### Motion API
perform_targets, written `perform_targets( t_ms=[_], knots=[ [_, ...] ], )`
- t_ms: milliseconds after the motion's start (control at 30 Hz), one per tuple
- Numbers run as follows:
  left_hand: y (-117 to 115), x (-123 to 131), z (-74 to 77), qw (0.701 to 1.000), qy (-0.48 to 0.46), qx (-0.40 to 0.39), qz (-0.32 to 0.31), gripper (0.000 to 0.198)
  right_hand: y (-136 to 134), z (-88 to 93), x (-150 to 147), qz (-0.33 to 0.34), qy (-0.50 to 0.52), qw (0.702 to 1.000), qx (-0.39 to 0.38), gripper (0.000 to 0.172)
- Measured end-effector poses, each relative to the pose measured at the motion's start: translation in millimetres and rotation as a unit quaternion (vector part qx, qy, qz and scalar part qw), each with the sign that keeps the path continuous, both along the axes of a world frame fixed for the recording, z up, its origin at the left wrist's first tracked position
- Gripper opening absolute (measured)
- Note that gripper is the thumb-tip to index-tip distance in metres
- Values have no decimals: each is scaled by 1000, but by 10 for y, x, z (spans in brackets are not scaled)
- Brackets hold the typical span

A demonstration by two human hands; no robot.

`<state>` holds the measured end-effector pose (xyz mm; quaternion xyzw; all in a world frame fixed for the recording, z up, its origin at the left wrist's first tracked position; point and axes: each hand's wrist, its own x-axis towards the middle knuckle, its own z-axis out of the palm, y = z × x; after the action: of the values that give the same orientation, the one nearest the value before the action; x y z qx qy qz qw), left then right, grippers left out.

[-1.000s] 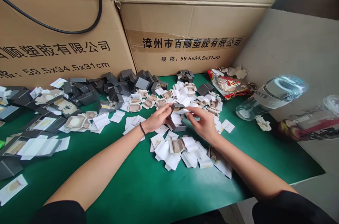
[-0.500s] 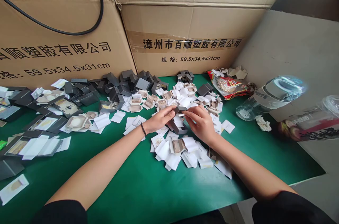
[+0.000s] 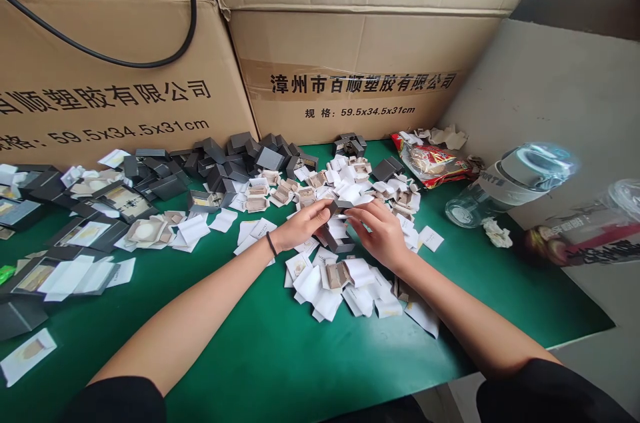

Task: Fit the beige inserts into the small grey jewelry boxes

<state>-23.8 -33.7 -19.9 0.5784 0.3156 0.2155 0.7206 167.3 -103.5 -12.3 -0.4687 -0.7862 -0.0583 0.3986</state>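
Note:
Over the middle of the pile, my left hand (image 3: 303, 225) grips a small dark grey box (image 3: 340, 208) between thumb and fingers. My right hand (image 3: 379, 230) is closed with its fingertips at the right side of that same box. Just below it sits another dark grey box (image 3: 340, 240), open, with a white piece in it. White folded paper inserts (image 3: 325, 290) lie heaped nearer to me, under both wrists. Beyond my fingers spread several small cardboard inserts (image 3: 306, 195) with brown insides. What the fingertips touch inside the held box is hidden.
Dark boxes (image 3: 215, 156) are piled along the back, before large cartons (image 3: 350, 76). More open boxes (image 3: 90, 233) and papers cover the left. At right stand a red snack bag (image 3: 433, 163), a clear bottle (image 3: 500, 186), a crumpled tissue (image 3: 497, 234) and a plastic cup (image 3: 595, 233).
Almost nothing differs. Both hands stay at the dark grey box, with only a slight shift of the right fingers.

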Motion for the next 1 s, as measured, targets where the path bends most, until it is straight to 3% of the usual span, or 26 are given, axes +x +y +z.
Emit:
perform_targets(
  t_ms=[467,800,900,1000],
  knots=[
    [-11,0,55,999,-1,53,-11,52,-10,-6,-12,-17,19,1000,18,18],
    [-15,-30,113,977,-39,172,-119,51,-21,-57,-40,-42,55,997,-16,18],
    [-30,6,70,980,-29,175,-90,49,-31,-58,-62,-29,54,998,-22,17],
    [-37,51,22,987,-29,155,-11,38,-61,-22,-83,-25,50,998,-24,22]
  ],
)
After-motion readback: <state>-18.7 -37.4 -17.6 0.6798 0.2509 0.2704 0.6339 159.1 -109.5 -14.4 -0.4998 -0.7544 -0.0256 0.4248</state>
